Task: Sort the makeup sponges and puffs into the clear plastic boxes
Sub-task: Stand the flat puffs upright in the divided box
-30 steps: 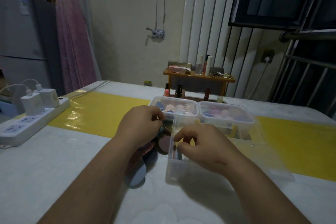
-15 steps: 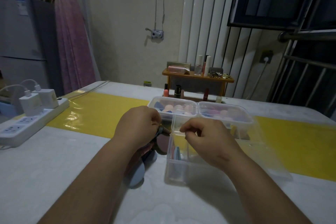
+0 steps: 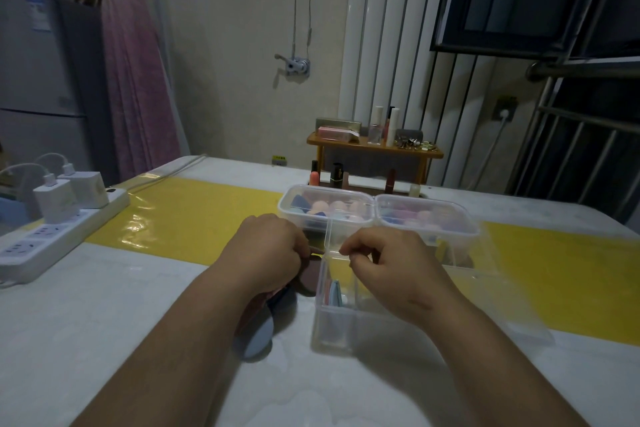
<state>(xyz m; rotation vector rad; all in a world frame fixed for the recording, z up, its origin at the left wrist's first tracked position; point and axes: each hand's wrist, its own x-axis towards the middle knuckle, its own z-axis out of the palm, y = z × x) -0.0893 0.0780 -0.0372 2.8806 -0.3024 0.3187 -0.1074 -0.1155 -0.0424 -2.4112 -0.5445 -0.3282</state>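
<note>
Since 1 s ago the right hand [image 3: 391, 263] has come up out of the near clear box [image 3: 332, 329], where its fingers were down in the left compartment. It now sits at the centre of the frame over the box's far rim, fingers curled tight and thumb against forefinger. Whether that pinch has hold of anything cannot be told. The left hand [image 3: 266, 250] has barely shifted. It is just left of centre, fingers curled round a stack of puffs [image 3: 308, 279]. These are flat round discs with a soft matte look, brown at the top, with a blue puff [image 3: 258, 340] fanning out lower, by the wrist, near the white table [image 3: 104, 322].

The near clear box is thin, glossy, see-through plastic, rectangular and split by an inner wall. Its long axis runs from the lower edge toward the top of the frame. In its left compartment 2 upright puffs [image 3: 334, 293], pink and pale blue, stand on edge with their faces turned left and right.

Above centre, 2 more boxes with rounded corners sit side by side, touching. The back left box [image 3: 287, 218] holds rounded and wedge-shaped sponges in blue and peach. The back right box [image 3: 464, 218] holds pink and blue ones. Both rest on a shiny yellow strip [image 3: 194, 218]. At the left edge lies a white power strip [image 3: 52, 246] with 2 chargers [image 3: 55, 199] plugged in.
</note>
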